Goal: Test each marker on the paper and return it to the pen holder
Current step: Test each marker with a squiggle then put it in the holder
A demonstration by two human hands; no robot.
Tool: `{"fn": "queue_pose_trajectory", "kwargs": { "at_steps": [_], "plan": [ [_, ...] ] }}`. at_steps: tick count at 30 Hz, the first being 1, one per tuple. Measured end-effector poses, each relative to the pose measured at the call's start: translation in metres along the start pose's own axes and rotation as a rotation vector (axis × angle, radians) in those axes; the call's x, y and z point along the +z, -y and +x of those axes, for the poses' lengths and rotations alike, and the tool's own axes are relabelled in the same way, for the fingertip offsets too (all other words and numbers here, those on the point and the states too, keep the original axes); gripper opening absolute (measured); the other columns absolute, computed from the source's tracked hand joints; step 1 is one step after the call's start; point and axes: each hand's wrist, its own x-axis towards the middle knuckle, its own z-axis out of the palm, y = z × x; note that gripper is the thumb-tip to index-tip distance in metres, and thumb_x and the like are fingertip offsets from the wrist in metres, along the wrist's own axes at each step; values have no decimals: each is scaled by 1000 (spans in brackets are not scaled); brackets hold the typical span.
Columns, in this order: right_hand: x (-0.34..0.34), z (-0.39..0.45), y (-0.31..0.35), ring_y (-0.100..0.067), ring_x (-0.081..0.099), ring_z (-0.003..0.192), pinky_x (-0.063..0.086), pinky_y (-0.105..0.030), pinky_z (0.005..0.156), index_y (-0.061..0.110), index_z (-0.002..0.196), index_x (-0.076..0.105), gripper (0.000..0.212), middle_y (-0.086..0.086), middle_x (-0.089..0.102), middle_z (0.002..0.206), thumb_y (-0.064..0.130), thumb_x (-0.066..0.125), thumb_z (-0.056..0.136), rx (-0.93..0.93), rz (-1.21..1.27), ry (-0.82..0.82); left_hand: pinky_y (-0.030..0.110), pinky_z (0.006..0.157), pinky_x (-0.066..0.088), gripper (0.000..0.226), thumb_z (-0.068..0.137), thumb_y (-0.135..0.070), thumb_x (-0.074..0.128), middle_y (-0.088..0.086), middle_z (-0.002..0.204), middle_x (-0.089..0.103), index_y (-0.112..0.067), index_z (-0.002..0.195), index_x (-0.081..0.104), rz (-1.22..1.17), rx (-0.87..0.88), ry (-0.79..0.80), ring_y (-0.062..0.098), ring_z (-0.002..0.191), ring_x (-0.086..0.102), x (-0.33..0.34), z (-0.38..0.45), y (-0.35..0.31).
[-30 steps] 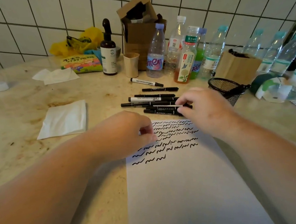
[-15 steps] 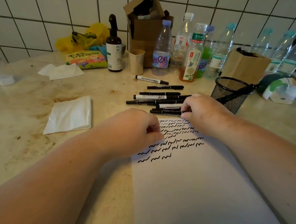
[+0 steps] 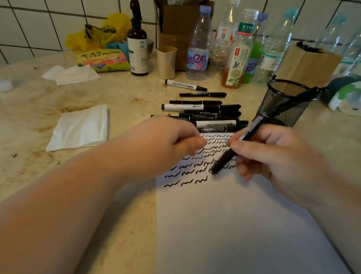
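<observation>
I see black marker tilted over scribbled paper; spare markers piled beyond paper, mesh pen holder right of pile.
</observation>
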Motion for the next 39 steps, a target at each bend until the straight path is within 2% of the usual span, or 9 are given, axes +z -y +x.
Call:
{"fn": "queue_pose_trajectory", "kwargs": {
  "at_steps": [6, 13, 18, 20, 23, 26, 29, 32, 39],
  "plan": [
    [7, 0, 0, -26, 70, 59, 55, -28, 52, 13, 80, 78, 16, -18, 74, 72, 17, 73, 65, -54, 108, 74, 16, 61, 44, 50, 72, -71, 33, -15, 78, 65, -39, 95, 65, 33, 110, 20, 0, 78, 56, 1, -3, -8],
    [8, -1, 3, -21, 59, 46, 45, -27, 44, 17, 66, 73, 10, -10, 66, 58, 19, 72, 75, -116, 74, 91, 12, 59, 38, 34, 79, -69, 31, -15, 75, 60, -43, 75, 53, 74, 122, 107, -3, 78, 53, -3, -5, -15],
    [8, -3, 7, -17, 49, 36, 35, -21, 36, 15, 61, 72, 13, -11, 63, 52, 10, 69, 72, -184, 78, 98, 25, 64, 46, 34, 87, -62, 35, -11, 77, 61, -40, 82, 60, -70, 153, 185, 7, 70, 57, -8, -4, -13],
    [7, -3, 8, -16, 46, 33, 32, -18, 35, 13, 63, 73, 7, -11, 63, 50, 6, 74, 64, -204, 72, 110, 21, 62, 42, 28, 86, -57, 40, -11, 68, 58, -39, 77, 61, -124, 171, 245, 6, 64, 54, -11, -3, -10],
    [-9, -1, 7, -14, 36, 29, 26, -14, 38, 9, 60, 70, 11, -11, 54, 43, 3, 62, 64, -226, 169, -7, 14, 59, 38, 32, 84, -56, 47, -10, 59, 49, -33, 69, 63, -331, 140, 329, 4, 55, 44, -21, -10, 4],
    [-18, 1, 2, -17, 36, 32, 26, -17, 39, 9, 61, 69, 18, -11, 50, 43, 5, 55, 69, -147, 191, -45, 19, 53, 35, 39, 83, -60, 52, -9, 54, 47, -27, 70, 67, -461, 41, 188, 7, 51, 39, -24, -8, 15],
    [-9, 1, -5, -21, 49, 37, 36, -23, 36, 10, 65, 70, 13, -12, 58, 49, 15, 62, 73, -43, 11, 36, 27, 56, 40, 43, 79, -69, 43, -14, 56, 58, -34, 75, 66, -205, -63, 5, 2, 52, 52, -13, 0, 9],
    [-2, 0, -7, -22, 55, 42, 43, -28, 39, 6, 65, 68, 15, -13, 64, 54, 19, 64, 72, -12, -90, 38, 30, 63, 48, 39, 84, -64, 39, -9, 68, 61, -33, 82, 63, 101, -85, 1, 5, 66, 57, -2, 0, 4],
    [0, -2, -8, -23, 57, 47, 45, -29, 43, 10, 66, 67, 19, -16, 66, 58, 8, 67, 85, 15, -122, 34, 29, 62, 47, 29, 95, -50, 46, -7, 72, 63, -30, 79, 60, 166, -92, 99, 9, 68, 57, 4, 0, 9]
  ]
}}
